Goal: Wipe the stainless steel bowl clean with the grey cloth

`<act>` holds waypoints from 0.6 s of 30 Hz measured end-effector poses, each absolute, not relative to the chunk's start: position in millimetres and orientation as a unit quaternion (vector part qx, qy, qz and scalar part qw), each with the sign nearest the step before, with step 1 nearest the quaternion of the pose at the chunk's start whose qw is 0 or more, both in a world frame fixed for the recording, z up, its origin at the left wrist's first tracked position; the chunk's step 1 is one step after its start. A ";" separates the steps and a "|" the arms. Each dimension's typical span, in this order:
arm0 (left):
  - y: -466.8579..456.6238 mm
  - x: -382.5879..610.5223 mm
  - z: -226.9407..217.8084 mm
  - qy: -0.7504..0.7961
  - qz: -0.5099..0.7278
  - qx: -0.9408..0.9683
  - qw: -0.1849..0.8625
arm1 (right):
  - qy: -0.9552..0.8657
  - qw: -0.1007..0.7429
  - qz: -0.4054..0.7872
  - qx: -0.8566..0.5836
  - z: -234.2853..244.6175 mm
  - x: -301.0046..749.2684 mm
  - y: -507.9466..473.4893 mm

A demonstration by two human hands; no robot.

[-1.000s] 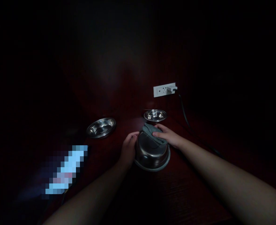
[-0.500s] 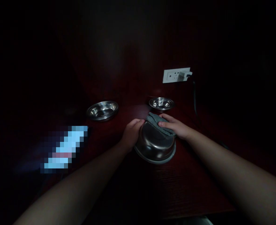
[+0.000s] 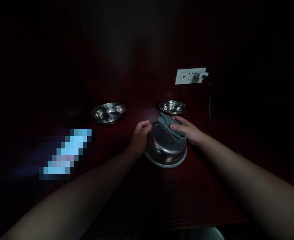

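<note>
A shiny metal bowl (image 3: 168, 150) is tipped so that its outer base faces me, above a dark red tabletop. My left hand (image 3: 140, 138) grips the bowl's left side, with the thumb near the upper rim. In my right hand (image 3: 188, 130) is a folded grey-green cloth (image 3: 170, 124), pinched between thumb and fingers and pressed against the bowl's upper right side. The inside of the bowl is hidden from me, and so are some of the fingers behind it.
Metal bowls (image 3: 108, 113), seemingly stacked, sit at the back left. Another metal bowl (image 3: 173, 106) stands just beyond the cloth. A lit, blurred-out screen (image 3: 68, 151) lies left. On the back wall is a socket plate (image 3: 186, 76) with a plug and dark cable (image 3: 210, 103).
The view has shifted slightly, so most things sit a little higher in it. Both hands keep their hold on the bowl and cloth; the bowl's tilt looks nearly the same.
</note>
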State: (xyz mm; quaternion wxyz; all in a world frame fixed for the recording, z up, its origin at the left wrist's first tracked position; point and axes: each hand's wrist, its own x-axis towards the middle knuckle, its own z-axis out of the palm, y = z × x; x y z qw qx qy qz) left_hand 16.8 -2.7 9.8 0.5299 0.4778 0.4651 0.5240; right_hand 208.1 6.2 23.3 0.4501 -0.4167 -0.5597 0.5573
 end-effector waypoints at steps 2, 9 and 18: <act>-1.8 17.6 8.6 0.464 0.539 0.461 0.530 | -0.543 0.477 0.551 -0.418 21.9 207.9 8.0; -1.5 19.0 7.5 0.452 0.543 0.443 0.552 | -0.526 0.486 0.543 -0.439 20.2 206.8 8.8; -3.4 18.8 13.7 0.448 0.534 0.501 0.513 | -0.546 0.461 0.549 -0.433 22.5 208.3 6.0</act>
